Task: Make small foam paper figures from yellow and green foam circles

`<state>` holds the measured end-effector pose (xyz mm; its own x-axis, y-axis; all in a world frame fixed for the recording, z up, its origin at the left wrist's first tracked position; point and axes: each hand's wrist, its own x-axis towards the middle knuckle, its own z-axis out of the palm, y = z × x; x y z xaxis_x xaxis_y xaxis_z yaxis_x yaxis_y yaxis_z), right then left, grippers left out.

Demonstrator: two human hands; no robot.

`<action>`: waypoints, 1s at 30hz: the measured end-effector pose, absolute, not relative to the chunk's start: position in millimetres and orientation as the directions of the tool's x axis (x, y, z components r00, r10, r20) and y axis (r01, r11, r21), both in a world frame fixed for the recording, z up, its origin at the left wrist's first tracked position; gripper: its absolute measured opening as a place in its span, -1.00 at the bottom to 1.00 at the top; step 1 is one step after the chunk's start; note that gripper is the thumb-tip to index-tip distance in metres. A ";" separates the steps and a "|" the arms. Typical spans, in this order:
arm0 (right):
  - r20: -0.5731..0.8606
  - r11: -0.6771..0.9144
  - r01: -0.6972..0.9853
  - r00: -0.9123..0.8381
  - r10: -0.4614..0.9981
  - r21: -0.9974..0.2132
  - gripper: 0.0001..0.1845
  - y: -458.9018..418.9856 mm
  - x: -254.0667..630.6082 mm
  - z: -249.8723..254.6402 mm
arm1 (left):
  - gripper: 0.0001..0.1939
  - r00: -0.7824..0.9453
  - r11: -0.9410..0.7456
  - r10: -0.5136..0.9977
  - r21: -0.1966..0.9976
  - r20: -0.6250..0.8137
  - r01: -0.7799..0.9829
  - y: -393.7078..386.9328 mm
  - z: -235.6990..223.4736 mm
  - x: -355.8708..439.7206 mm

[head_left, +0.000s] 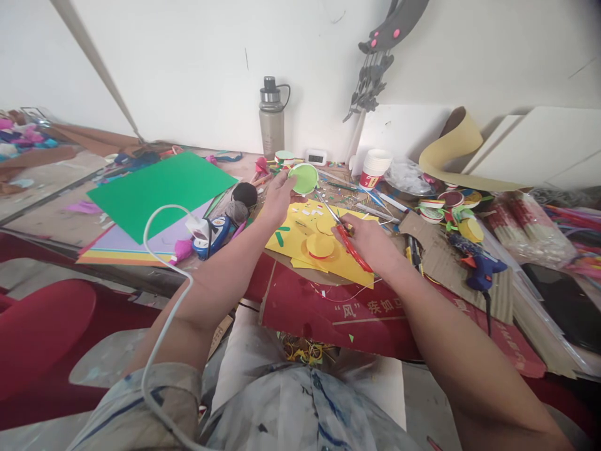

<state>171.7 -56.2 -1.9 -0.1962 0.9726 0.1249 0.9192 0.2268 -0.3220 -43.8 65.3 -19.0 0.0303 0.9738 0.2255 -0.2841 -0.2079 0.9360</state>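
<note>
In the middle of the head view, my left hand (278, 199) pinches a round light-green disc (304, 179) with a pale rim, raised over the table. My right hand (364, 241) is closed around red-handled scissors (348, 243), whose metal blades point up and left toward the disc, a little apart from it. Beneath both hands lie yellow paper sheets (300, 228) with small white scraps and green strips on them. A yellow round piece with a red edge (320, 246) rests on the sheets, close to my right hand.
A green sheet (159, 191) tops a paper stack on the left. At the back stand a water bottle (272, 122), a small digital clock (316, 156) and stacked paper cups (375, 168). A blue glue gun (483, 266) lies on cardboard at right. A white cable (164, 319) crosses my left arm.
</note>
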 end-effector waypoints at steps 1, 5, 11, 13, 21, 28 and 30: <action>0.123 0.226 0.920 -0.196 0.973 -0.321 -0.73 -56.5 171.2 -1.6 | -0.65 0.018 -0.235 0.968 0.934 0.249 -0.271 64.9 -19.3 -43.9; 0.110 0.221 0.926 -0.196 0.974 -0.306 -0.73 -59.4 167.5 1.5 | -0.68 -0.021 -0.309 0.950 0.926 0.312 -0.215 63.8 -19.8 -44.7; 0.089 0.189 0.944 -0.170 0.981 -0.271 -0.69 -63.0 163.6 5.5 | -0.66 -0.025 -0.366 0.929 0.910 0.369 -0.193 64.3 -21.2 -47.3; 0.089 0.187 0.945 -0.169 0.982 -0.268 -0.68 -63.3 162.8 5.5 | -0.68 -0.034 -0.370 0.928 0.907 0.371 -0.202 65.3 -21.7 -47.7; 0.068 0.159 0.956 -0.146 0.987 -0.245 -0.65 -64.0 160.7 8.3 | -0.76 -0.032 -0.299 0.953 0.926 0.300 -0.232 68.0 -20.4 -43.2; 0.006 0.082 0.982 -0.082 0.997 -0.171 -0.58 -69.1 155.5 16.7 | -0.67 -0.030 -0.262 0.965 0.952 0.260 -0.157 60.5 -15.8 -39.3; 0.000 0.078 0.986 -0.079 0.997 -0.148 -0.57 -70.7 154.0 18.4 | -0.67 -0.065 -0.271 0.962 0.954 0.265 -0.128 57.4 -13.7 -39.3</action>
<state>154.0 -70.7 18.4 -0.0785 0.9969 0.0004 0.9859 0.0777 -0.1483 -39.3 57.4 -13.7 -0.0647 0.9621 0.2650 -0.1278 -0.2713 0.9540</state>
